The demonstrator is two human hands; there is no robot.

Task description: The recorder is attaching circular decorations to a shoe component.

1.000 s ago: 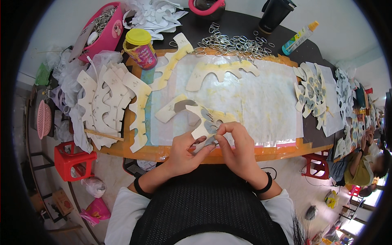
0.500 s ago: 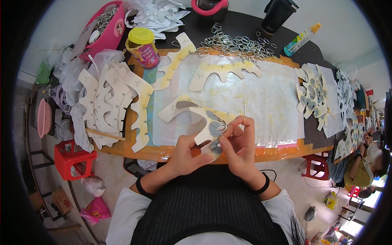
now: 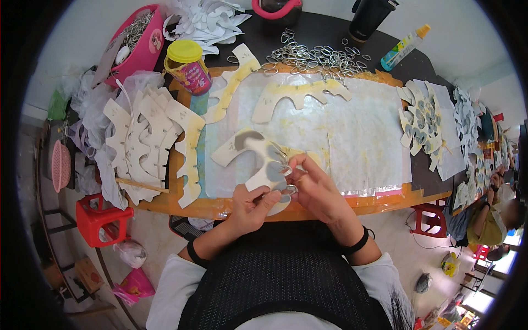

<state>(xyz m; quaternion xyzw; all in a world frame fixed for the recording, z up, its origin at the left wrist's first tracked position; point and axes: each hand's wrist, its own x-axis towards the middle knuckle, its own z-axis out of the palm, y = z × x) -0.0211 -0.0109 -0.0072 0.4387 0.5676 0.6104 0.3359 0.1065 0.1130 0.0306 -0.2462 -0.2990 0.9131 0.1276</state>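
Note:
A curved cream cut-out piece [image 3: 250,151] with grey patches lies over the near edge of the glue-stained work board [image 3: 352,137]. My left hand [image 3: 250,206] pinches its near end from below. My right hand [image 3: 313,184] grips the piece from the right, fingers closed on a small metal ring [image 3: 285,171] at its edge. A second ring [image 3: 290,190] sits between my two thumbs.
A stack of cream cut-outs [image 3: 146,143] lies at the left, another [image 3: 421,118] at the right. Loose metal rings [image 3: 311,55] are heaped at the far edge beside a yellow-lidded jar [image 3: 188,66], a pink basket [image 3: 137,41], a glue bottle [image 3: 404,47]. A person [image 3: 492,220] sits at the right.
The cut-out piece has been lifted off the board and turned toward me. Both hands have closed in on its near end with the rings.

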